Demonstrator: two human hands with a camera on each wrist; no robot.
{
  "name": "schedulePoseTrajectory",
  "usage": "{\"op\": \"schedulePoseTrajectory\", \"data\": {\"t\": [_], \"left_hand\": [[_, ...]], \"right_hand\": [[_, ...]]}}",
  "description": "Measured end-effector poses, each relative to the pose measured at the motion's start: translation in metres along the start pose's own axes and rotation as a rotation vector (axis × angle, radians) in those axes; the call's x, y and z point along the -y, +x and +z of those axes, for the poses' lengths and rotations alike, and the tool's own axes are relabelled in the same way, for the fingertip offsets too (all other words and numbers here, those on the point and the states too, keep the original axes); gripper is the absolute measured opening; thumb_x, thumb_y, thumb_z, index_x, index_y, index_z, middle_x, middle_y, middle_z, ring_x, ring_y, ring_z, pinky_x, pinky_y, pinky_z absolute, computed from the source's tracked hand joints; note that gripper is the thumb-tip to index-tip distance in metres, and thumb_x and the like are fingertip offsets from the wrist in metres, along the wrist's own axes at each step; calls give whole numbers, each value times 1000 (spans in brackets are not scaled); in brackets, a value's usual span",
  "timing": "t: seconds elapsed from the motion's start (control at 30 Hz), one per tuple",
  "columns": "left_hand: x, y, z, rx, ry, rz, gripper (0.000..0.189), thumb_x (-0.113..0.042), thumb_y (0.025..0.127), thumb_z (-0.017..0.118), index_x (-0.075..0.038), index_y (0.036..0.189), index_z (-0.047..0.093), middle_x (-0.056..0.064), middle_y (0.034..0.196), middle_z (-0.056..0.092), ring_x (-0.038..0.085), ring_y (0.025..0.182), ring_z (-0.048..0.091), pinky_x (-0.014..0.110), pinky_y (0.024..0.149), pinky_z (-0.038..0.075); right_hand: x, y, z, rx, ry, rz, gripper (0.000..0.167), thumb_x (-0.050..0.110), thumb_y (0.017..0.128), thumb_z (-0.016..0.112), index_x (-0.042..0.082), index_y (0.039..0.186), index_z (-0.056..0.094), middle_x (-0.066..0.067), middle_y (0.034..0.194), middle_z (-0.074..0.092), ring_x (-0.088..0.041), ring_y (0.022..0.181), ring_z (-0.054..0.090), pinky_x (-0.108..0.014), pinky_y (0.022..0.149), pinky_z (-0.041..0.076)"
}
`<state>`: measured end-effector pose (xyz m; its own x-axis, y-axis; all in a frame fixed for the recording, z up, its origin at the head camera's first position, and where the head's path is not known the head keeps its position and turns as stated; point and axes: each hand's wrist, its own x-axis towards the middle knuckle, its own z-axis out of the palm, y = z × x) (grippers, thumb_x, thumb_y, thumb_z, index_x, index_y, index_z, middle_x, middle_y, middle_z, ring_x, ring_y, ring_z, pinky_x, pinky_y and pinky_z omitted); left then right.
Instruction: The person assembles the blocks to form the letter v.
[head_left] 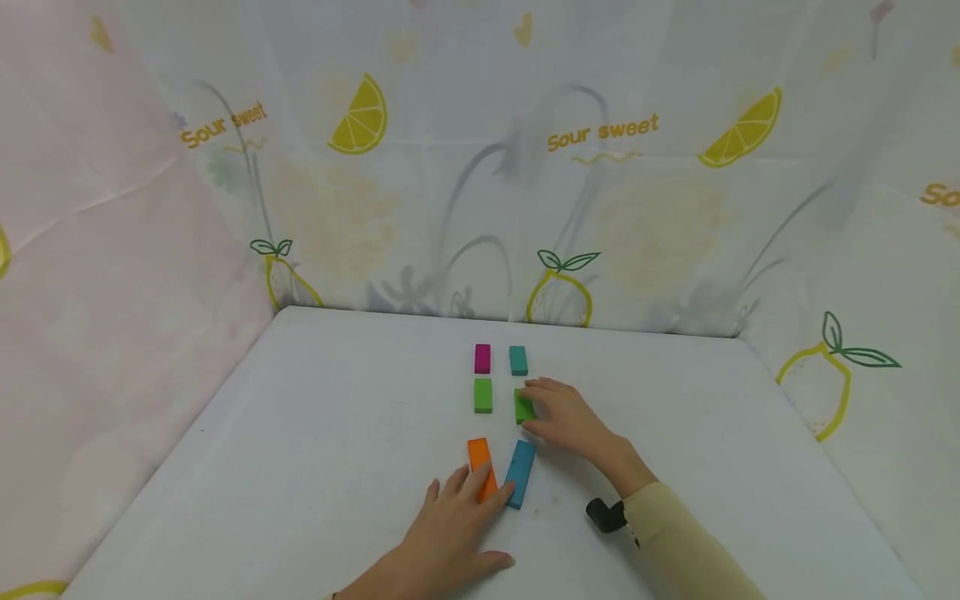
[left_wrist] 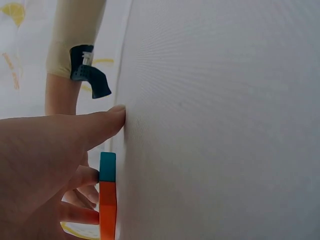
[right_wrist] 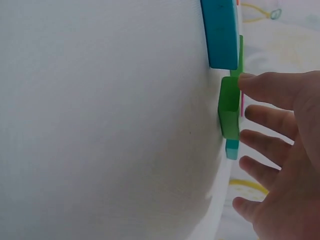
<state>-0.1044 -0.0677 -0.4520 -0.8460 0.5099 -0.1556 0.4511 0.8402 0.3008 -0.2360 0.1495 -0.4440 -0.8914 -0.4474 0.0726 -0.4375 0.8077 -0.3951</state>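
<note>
1. Six blocks lie on the white worktop (head_left: 300, 467) in two columns, running from nearer the far edge towards the near edge. A gap divides the columns – leaving room, I judge, for fingers to work.
2. Closest to the far edge: magenta block (head_left: 483, 358) on the left, teal block (head_left: 518, 360) on the right. I see neither hand on them.
3. Next pair: left green block (head_left: 483, 396), with no hand on it, and right green block (head_left: 522, 407), under the right hand (head_left: 570, 421).
4. Right hand's fingers are spread, thumb at the block's near end, another fingertip by its far end. I read that as spanning its length to control both ends; how firmly it bears, I cannot tell.
5. Nearest the near edge: orange block (head_left: 478, 457) and blue block (head_left: 522, 468), splayed, their near ends closer together.
6. Left hand (head_left: 453, 529) extends one fingertip to each, thumb free of both – probably steadying the pair rather than clasping either.
7. Hands apart from each other, left one closer to the near edge.
</note>
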Motion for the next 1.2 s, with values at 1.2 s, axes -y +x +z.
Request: {"op": "schedulePoseTrajectory", "data": {"t": [1.2], "left_hand": [[-3, 0, 0, -2, 49, 0, 79, -69, 82, 65, -36, 150, 42, 10, 157, 39, 42, 137, 43, 73, 97, 41]], "right_hand": [[-4, 10, -5, -9, -10, -31, 29, 16, 84, 76, 12, 113, 70, -3, 121, 70, -23, 118, 61, -48, 110, 43]]}}
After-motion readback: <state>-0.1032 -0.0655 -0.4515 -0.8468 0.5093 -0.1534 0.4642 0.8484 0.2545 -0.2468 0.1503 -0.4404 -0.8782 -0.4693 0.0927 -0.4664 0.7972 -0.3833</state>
